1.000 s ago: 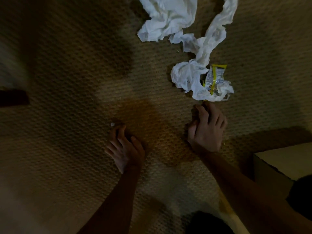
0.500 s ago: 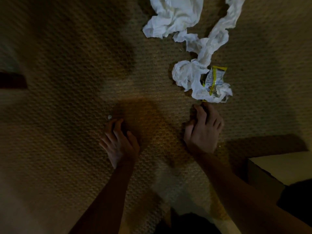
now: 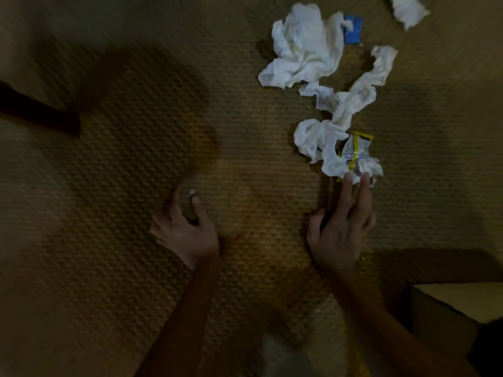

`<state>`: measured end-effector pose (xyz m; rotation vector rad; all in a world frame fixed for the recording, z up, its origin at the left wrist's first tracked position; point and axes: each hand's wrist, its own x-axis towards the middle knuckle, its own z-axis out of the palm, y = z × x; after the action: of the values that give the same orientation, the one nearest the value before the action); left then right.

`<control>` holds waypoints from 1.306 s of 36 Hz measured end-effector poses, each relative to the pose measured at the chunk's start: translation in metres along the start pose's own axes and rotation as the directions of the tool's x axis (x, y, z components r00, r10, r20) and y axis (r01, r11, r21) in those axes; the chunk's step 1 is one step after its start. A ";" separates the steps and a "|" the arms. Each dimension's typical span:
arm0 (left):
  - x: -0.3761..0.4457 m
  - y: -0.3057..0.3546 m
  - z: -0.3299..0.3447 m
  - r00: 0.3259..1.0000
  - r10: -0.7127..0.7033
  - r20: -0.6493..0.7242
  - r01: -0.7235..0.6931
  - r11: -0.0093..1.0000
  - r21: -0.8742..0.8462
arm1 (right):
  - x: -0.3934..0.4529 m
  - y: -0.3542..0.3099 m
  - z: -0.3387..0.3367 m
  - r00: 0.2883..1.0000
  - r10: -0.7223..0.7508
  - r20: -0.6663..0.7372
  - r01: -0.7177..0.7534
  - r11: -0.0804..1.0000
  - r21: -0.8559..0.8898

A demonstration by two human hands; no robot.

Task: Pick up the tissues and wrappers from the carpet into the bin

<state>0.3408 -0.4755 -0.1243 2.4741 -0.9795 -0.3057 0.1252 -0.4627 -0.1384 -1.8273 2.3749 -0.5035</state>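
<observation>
Dimly lit woven brown carpet [image 3: 245,131]

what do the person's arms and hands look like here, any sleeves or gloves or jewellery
Both arms are bare as far as the picture shows: no sleeves reach the forearms. The left hand and the right hand wear no gloves, and no ring, watch or wristband can be made out, though the light is dim and the forearms are in shadow. A dark patch at the lower right edge may be clothing; it is too dark to tell.

No legible text; print on yellow wrapper [image 3: 355,151] too blurred to read.
</observation>
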 end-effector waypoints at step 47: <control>0.004 0.110 0.050 0.778 0.561 0.284 -0.408 0.794 -0.450 | 0.002 -0.002 0.000 0.994 0.096 -0.058 -0.083 0.979 0.188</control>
<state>0.2612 -0.5654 -0.1138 1.7548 -1.5436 -0.7664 0.1267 -0.4646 -0.1373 -1.6416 2.3487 -0.7581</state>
